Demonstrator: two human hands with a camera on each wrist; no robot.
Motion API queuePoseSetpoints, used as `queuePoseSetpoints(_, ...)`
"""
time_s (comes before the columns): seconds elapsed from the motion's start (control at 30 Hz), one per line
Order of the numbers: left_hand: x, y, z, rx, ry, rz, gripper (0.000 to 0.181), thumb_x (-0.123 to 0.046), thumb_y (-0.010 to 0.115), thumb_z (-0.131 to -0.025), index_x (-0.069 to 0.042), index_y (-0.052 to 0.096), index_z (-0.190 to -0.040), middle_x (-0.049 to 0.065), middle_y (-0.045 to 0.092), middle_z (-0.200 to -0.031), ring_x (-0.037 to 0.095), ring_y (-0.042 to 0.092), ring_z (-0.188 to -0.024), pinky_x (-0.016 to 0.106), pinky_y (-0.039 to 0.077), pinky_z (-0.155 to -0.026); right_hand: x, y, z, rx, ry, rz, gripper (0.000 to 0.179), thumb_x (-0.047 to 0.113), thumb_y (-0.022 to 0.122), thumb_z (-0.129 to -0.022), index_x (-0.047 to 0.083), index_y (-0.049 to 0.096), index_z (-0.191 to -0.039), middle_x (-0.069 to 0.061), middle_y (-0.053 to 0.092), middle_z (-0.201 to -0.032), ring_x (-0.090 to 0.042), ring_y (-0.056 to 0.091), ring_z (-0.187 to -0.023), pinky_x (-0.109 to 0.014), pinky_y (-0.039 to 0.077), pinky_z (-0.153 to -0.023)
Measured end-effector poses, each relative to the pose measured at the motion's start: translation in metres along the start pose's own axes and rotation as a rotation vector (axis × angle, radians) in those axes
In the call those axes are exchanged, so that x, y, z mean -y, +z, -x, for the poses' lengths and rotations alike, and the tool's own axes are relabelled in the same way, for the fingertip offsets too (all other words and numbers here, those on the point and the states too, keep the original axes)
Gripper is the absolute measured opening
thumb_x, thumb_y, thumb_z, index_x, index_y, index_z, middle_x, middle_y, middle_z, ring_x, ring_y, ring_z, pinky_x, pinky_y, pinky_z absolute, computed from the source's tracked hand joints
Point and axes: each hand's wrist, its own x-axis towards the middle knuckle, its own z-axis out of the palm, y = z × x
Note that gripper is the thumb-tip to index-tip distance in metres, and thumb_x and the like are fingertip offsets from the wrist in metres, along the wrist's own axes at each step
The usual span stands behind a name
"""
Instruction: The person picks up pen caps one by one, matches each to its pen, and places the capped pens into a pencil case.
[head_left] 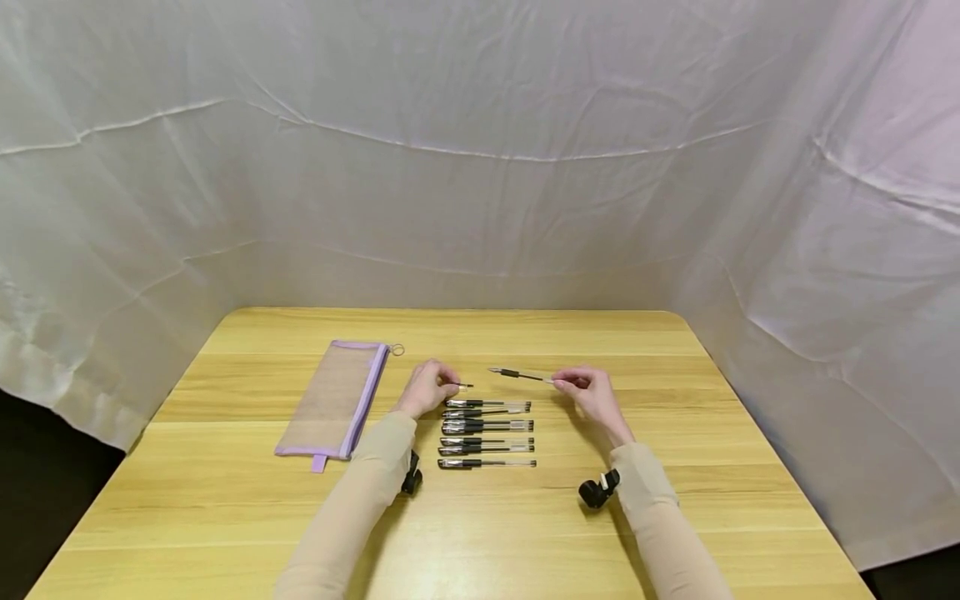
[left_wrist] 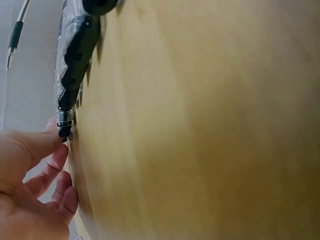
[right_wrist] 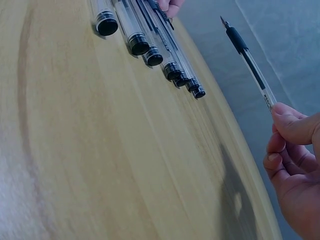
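On the near side of the row of pens (head_left: pixel 486 428), a person's pale sleeves (head_left: pixel 660 517) extend over the wooden counter (head_left: pixel 495 533), a small black wrist camera (head_left: pixel 595 494) on each arm. The pens of the row lie roughly parallel, capped ends to the left, clear barrels to the right. Left of the row lies a see-through pouch (head_left: pixel 326 400) edged in lilac, with a tab (head_left: pixel 319 463) at its near end and a small ring (head_left: pixel 397 350) at its far right corner. Just past the row's far left end, the left hand (head_left: pixel 426 388) pinches a small dark piece (head_left: pixel 467 386), mostly hidden, so its kind cannot be told. Beyond the row's far right end, the right hand (head_left: pixel 592 396) pinches the rear of an uncapped pen (head_left: pixel 510 372) between thumb and finger. That pen is raised off the counter, its tip pointing toward the left hand, apart from it. Farthest beyond the row, a pale, creased curtain (head_left: pixel 480 200) hangs behind the counter.
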Motion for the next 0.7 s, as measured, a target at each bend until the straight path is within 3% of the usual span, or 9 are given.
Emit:
queuePoseSetpoints(0.1, 0.001, 0.000, 0.001, -0.001, 0.003, 0.045, 0.011, -0.007, 0.070, -0.093, -0.002, 0.073, -0.102, 0.014, 0.070, -0.106, 0.027, 0.063, -0.100, 0.045, 0.051, -0.097, -0.010, 0.001, -0.004, 0.005, 0.004, -0.007, 0.021, 0.002, 0.069, -0.093, -0.010, 0.070, -0.110, -0.027, 0.070, -0.106, -0.011, 0.061, -0.081, -0.019, 0.052, -0.073)
queuePoseSetpoints(0.27, 0.004, -0.001, 0.000, 0.013, 0.015, 0.214, 0.015, -0.008, 0.068, -0.095, 0.000, 0.072, -0.107, 0.016, 0.072, -0.103, 0.022, 0.065, -0.091, 0.035, 0.054, -0.086, -0.027, 0.005, -0.012, 0.005, 0.004, -0.010, 0.023, 0.006, 0.071, -0.092, -0.006, 0.071, -0.111, -0.023, 0.072, -0.105, -0.012, 0.063, -0.081, -0.022, 0.054, -0.075)
queuePoseSetpoints(0.5, 0.011, -0.003, 0.000, 0.046, 0.041, 0.444, 0.022, -0.007, 0.068, -0.094, 0.001, 0.070, -0.114, 0.020, 0.072, -0.110, 0.015, 0.063, -0.087, 0.023, 0.050, -0.080, -0.028, 0.007, -0.014, 0.031, -0.019, -0.046, 0.023, 0.004, 0.071, -0.091, -0.008, 0.070, -0.110, -0.025, 0.072, -0.105, -0.009, 0.064, -0.080, -0.024, 0.056, -0.076)
queuePoseSetpoints(0.6, 0.012, -0.004, 0.001, 0.060, 0.068, 0.482, 0.024, -0.007, 0.068, -0.095, 0.003, 0.069, -0.116, 0.023, 0.071, -0.113, 0.019, 0.064, -0.089, 0.021, 0.050, -0.080, -0.027, 0.008, -0.014, 0.041, -0.022, -0.048, 0.022, 0.004, 0.071, -0.091, -0.007, 0.070, -0.110, -0.023, 0.072, -0.106, -0.007, 0.063, -0.080, -0.023, 0.056, -0.077)
queuePoseSetpoints(0.7, 0.011, -0.005, 0.002, 0.072, 0.094, 0.506, 0.026, -0.006, 0.067, -0.095, 0.006, 0.067, -0.118, 0.028, 0.069, -0.115, 0.032, 0.065, -0.095, 0.023, 0.052, -0.080, -0.025, 0.008, -0.014, 0.052, -0.026, -0.040, 0.022, 0.005, 0.071, -0.091, -0.006, 0.071, -0.111, -0.023, 0.072, -0.107, -0.006, 0.062, -0.080, -0.023, 0.055, -0.077)
